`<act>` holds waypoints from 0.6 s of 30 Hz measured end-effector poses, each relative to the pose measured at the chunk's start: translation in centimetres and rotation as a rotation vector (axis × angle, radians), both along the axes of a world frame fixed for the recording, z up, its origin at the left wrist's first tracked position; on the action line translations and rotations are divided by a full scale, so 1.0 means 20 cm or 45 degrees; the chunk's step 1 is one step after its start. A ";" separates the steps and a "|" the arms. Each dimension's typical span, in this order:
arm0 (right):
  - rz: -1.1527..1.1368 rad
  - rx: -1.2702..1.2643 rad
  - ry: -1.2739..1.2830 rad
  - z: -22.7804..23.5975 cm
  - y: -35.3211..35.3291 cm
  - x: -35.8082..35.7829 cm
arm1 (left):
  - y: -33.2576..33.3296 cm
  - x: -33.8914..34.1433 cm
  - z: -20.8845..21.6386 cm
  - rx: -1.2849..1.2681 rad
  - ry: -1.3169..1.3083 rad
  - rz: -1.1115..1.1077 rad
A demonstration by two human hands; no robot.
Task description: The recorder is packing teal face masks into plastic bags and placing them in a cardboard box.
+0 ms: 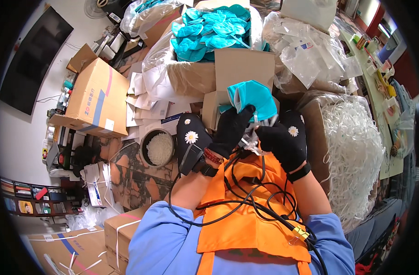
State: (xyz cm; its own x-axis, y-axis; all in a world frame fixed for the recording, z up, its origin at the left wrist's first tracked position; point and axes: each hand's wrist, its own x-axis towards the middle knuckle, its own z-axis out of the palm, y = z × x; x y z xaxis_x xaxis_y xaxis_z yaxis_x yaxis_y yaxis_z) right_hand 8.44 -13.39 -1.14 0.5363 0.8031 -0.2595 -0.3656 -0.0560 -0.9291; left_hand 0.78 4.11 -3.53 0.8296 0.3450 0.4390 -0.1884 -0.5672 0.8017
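The left hand (237,130), black-gloved, is closed on the near-left edge of the folded teal masks (257,98); the right hand (285,144) is curled beside crinkled clear plastic (251,141), and whether that is pinched cannot be told. At far centre, a plastic-lined carton (191,78) is heaped with similar masks (214,32); at right, a carton (317,142) is filled with white cords (351,156). Printed characters and a pale label (109,124) are borne by the striped carton (115,91). The folded teal masks are held ahead of both hands, before the small carton's (244,68) raised far flap, long axis seemingly crosswise, the left hand nearer.
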 end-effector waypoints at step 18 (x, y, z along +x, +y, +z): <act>-0.511 -0.344 -1.030 0.07 -0.05 0.08 | -0.37 -0.06 -0.11 -0.252 -0.063 0.080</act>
State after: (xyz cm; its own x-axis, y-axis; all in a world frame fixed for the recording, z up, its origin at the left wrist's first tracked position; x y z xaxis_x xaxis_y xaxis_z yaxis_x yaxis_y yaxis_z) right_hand 10.07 -14.37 0.21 0.8585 0.4864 0.1622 0.3460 -0.3161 -0.8834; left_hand -0.40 -3.39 -5.70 0.7828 0.4792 0.3969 -0.1993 -0.4112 0.8895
